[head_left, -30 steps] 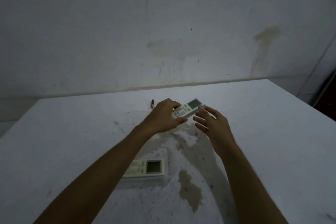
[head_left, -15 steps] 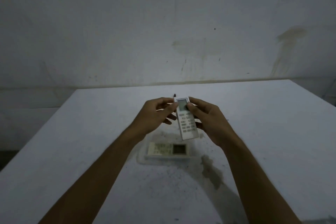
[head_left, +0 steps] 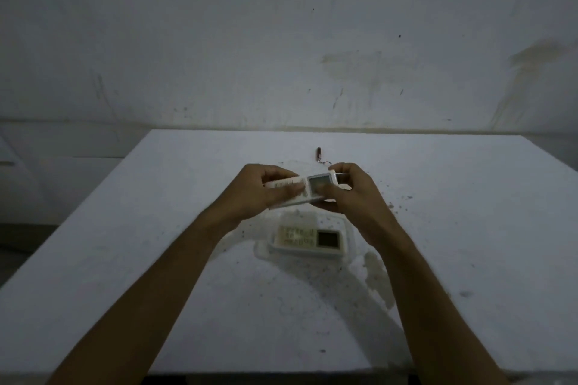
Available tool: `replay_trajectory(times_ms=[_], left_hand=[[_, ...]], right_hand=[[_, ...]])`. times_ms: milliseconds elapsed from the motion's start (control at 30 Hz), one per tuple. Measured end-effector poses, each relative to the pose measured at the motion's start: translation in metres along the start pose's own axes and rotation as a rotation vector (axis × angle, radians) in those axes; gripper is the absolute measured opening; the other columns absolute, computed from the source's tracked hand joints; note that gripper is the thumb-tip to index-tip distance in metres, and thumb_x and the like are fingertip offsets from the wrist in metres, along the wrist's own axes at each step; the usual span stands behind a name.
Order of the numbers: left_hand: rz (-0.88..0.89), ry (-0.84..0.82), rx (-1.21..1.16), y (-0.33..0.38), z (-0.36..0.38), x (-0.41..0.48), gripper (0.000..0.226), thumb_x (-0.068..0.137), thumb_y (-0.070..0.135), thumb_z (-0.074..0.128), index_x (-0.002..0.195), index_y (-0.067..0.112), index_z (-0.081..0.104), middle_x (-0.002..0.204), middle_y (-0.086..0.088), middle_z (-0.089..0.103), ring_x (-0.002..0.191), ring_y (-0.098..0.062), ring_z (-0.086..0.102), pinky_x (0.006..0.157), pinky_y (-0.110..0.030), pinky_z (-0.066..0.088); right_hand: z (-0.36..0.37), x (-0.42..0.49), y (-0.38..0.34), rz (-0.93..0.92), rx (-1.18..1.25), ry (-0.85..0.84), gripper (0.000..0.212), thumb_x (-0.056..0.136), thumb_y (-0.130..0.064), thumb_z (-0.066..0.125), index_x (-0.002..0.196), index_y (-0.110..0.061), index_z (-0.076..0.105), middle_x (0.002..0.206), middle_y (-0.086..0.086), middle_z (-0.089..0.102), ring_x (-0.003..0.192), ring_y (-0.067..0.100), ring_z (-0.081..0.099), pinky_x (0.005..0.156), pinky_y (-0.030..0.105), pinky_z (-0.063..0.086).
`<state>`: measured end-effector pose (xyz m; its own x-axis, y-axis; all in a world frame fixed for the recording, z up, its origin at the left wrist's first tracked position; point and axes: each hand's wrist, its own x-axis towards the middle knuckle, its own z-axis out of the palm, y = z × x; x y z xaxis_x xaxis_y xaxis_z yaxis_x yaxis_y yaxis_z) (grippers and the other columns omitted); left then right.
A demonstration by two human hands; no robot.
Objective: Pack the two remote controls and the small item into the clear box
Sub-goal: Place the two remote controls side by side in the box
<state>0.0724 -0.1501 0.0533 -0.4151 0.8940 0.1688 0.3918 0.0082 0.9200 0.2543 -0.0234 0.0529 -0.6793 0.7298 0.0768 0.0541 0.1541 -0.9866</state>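
I hold a white remote control crosswise above the table, its small screen toward the right. My left hand grips its button end and my right hand grips its screen end. A second white remote lies flat below my hands, inside a faint clear box whose edges barely show. A small dark keychain item lies on the table beyond my hands, toward the wall.
The white table is stained and speckled around the box, with a brownish patch to the right. A marked grey wall stands right behind the table's far edge. The table's near edge runs along the bottom.
The held remote has turned from pointing away from me to lying crosswise, with both hands at its ends. The view has shifted, so the lower remote appears further right.
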Motion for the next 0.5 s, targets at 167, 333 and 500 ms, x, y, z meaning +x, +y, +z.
replay_trajectory(times_ms=[167,333,500], left_hand=[[-0.046,-0.097,-0.056,0.006,-0.002,0.01,0.027,0.078,0.045,0.084,0.1,0.03,0.083,0.099,0.01,0.08,0.091,-0.004,0.074,0.069,-0.012,0.054],[-0.056,-0.086,-0.084,0.005,0.007,0.013,0.034,0.073,0.056,0.081,0.099,0.033,0.082,0.1,0.008,0.079,0.093,-0.009,0.075,0.07,-0.019,0.058],[0.041,0.091,0.251,-0.015,0.004,-0.007,0.086,0.065,0.087,0.068,0.137,0.041,0.054,0.127,0.025,0.06,0.111,0.01,0.057,0.087,-0.016,0.049]], right_hand=[[-0.013,-0.01,-0.003,-0.437,-0.664,-0.069,0.036,0.086,-0.038,0.078,0.118,-0.028,0.065,0.12,-0.009,0.055,0.107,0.006,0.055,0.087,0.011,0.042],[-0.027,-0.007,-0.008,-0.438,-0.838,-0.163,0.058,0.09,-0.041,0.072,0.143,-0.025,0.054,0.133,0.0,0.054,0.107,0.009,0.053,0.084,0.013,0.043],[-0.032,0.001,0.0,-0.273,-0.986,-0.249,0.057,0.097,-0.045,0.06,0.147,-0.021,0.05,0.136,0.003,0.047,0.105,0.009,0.048,0.073,0.008,0.037]])
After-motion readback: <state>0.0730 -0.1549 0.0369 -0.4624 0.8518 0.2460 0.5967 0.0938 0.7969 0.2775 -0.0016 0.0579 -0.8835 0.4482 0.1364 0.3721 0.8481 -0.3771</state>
